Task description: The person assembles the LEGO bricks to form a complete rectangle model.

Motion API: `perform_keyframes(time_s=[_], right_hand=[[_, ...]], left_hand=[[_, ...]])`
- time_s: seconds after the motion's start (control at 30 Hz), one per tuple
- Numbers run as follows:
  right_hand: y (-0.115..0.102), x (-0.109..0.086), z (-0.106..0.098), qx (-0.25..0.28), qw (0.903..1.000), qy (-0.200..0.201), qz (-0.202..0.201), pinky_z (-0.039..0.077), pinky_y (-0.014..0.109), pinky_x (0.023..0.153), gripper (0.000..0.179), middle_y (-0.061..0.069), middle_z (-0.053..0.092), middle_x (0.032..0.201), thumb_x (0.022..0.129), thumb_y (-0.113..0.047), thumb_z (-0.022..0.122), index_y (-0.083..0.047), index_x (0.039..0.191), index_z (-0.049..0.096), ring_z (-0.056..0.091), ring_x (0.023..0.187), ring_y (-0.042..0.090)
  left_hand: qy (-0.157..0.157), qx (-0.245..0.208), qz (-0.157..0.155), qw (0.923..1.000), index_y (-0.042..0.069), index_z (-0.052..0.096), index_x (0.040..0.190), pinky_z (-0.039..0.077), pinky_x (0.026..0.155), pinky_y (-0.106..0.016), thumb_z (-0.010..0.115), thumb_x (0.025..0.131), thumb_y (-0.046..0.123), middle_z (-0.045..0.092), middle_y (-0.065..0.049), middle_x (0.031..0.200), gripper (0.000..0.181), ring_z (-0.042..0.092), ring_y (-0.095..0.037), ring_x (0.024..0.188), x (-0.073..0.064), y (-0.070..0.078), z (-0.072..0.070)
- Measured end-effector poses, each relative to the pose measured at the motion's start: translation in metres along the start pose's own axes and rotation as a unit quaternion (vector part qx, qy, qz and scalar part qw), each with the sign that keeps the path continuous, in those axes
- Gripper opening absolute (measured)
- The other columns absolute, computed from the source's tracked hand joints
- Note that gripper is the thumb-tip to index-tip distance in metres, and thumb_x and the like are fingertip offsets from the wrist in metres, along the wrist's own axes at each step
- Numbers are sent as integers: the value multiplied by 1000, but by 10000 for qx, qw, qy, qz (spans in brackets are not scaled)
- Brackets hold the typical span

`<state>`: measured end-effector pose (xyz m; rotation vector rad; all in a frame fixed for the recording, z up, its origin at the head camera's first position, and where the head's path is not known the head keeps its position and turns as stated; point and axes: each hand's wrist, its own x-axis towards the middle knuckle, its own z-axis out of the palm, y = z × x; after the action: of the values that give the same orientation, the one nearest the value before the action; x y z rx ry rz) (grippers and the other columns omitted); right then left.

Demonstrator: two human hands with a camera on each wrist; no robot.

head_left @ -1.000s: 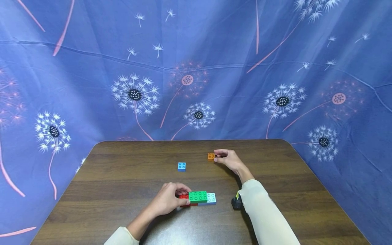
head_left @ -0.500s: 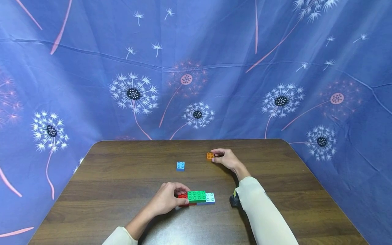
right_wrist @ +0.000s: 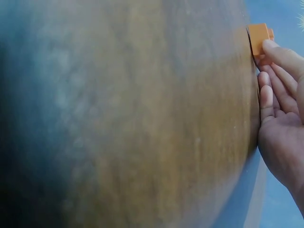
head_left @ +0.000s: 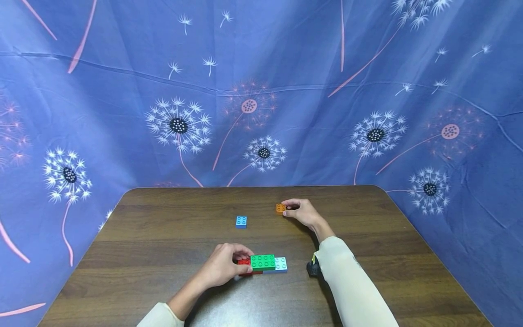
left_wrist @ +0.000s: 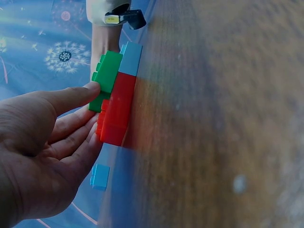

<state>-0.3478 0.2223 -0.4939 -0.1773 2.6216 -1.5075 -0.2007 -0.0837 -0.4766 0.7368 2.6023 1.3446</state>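
Note:
My left hand (head_left: 226, 265) holds a joined row of toy building bricks on the table, thumb on the near side and fingers behind. A green brick (head_left: 263, 262) sits on top, bridging a red brick (left_wrist: 119, 107) on the left and a light blue brick (head_left: 280, 264) on the right. Farther back, my right hand (head_left: 304, 212) pinches a small orange brick (head_left: 280, 208) resting on the table. In the right wrist view the thumb lies against the side of the orange brick (right_wrist: 259, 39); the far fingertips are partly hidden behind it.
A small blue brick (head_left: 241, 221) stands alone on the wooden table (head_left: 175, 227), left of the orange one. A blue curtain with dandelion prints (head_left: 310, 136) hangs behind the table's far edge. A black wrist device (head_left: 313, 269) sits under the right sleeve.

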Motion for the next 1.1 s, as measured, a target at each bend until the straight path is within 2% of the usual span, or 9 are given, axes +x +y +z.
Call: perform_keyframes(time_s=[0.37, 0.83, 1.1], right_hand=[[0, -1, -2, 199, 9998, 16, -68, 51, 24, 82, 37, 17, 72, 116, 90, -8, 78, -3, 126, 72, 64, 103, 22], [-2, -11, -2, 196, 9998, -73, -2, 54, 25, 84, 34, 14, 72, 116, 91, -10, 78, -6, 125, 73, 66, 105, 21], [-8, -19, -1, 279, 9990, -209, -296, 54, 23, 85, 35, 15, 73, 116, 90, -9, 79, -5, 124, 72, 66, 103, 18]], left_hand=[[-15, 15, -10, 10000, 12, 77, 102, 55, 73, -24, 87, 81, 15, 76, -1, 91, 23, 68, -8, 83, 1, 2, 0], [4, 18, -45, 10000, 12, 77, 102, 53, 71, -21, 88, 80, 15, 76, 1, 90, 24, 67, -6, 81, 0, 1, 1], [-3, -10, -49, 10000, 12, 77, 102, 53, 71, -21, 88, 80, 14, 76, -1, 90, 24, 67, -7, 81, -1, 3, 1]])
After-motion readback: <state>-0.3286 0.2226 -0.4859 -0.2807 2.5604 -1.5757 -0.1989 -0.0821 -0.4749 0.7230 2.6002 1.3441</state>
